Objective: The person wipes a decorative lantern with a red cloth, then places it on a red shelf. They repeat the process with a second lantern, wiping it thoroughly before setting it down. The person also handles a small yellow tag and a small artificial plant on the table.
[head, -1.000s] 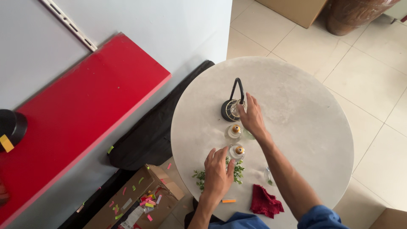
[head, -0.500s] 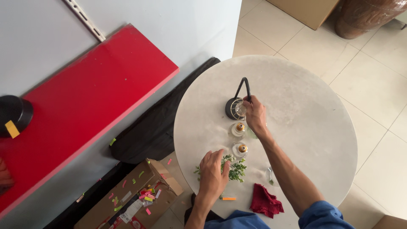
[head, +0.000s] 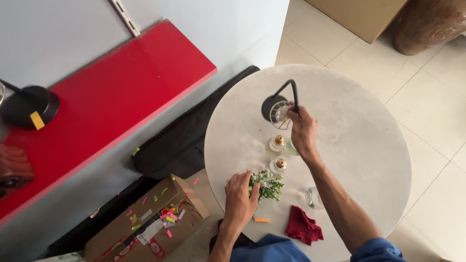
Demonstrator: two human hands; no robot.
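Lamp (head: 277, 107) | round white table (head: 369, 145) | tiled floor (head: 437, 106) | red board (head: 111, 102)

On round table (head: 369, 145): lamp (head: 277, 107) at far side, two bottles (head: 277, 142) nearer, sprig (head: 268, 187) nearest, cloth (head: 303, 225) right of sprig.

Single head view, looking steeply down from well above. It takes in the whole round desk (head: 349, 145) and floor (head: 437, 111) around it.

Right arm stretched forward, its hand (head: 302, 130) curled closed; left hand (head: 240, 199) lies nearer the body, fingers loosely bent.
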